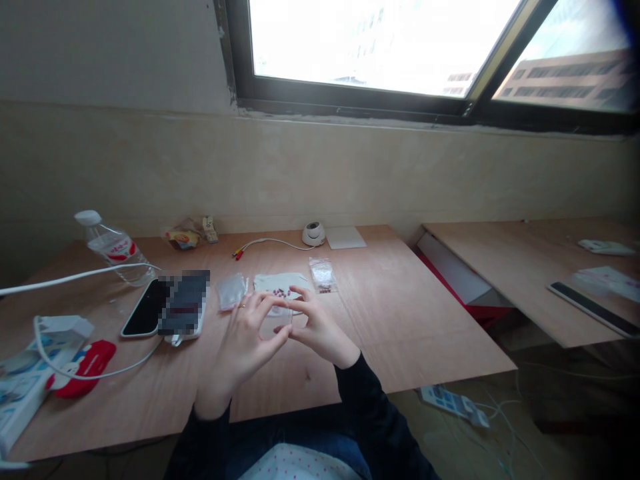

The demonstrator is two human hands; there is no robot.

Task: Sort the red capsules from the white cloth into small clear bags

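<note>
Over the front part of the table, my left hand (245, 333) and my right hand (317, 330) meet with thumbs and fingers pinched. Between them is a small clear plastic bag (273, 323), see-through and hard to make out against the table. Just beyond my fingertips lies a whitish cloth or sheet (265, 283) with several small dark red beads (281, 293) on it. To its left is a packet of clear bags (232, 292). A small zip bag (323, 273) with dark bits at its bottom lies to the right.
On the left are a tilted water bottle (117, 248), a phone (145, 310), a blurred-out device (184, 303) with a white cable, a red pouch (85, 368) and a white-blue box (30, 387). A dome camera (313, 233) and white card (346, 237) sit at the back.
</note>
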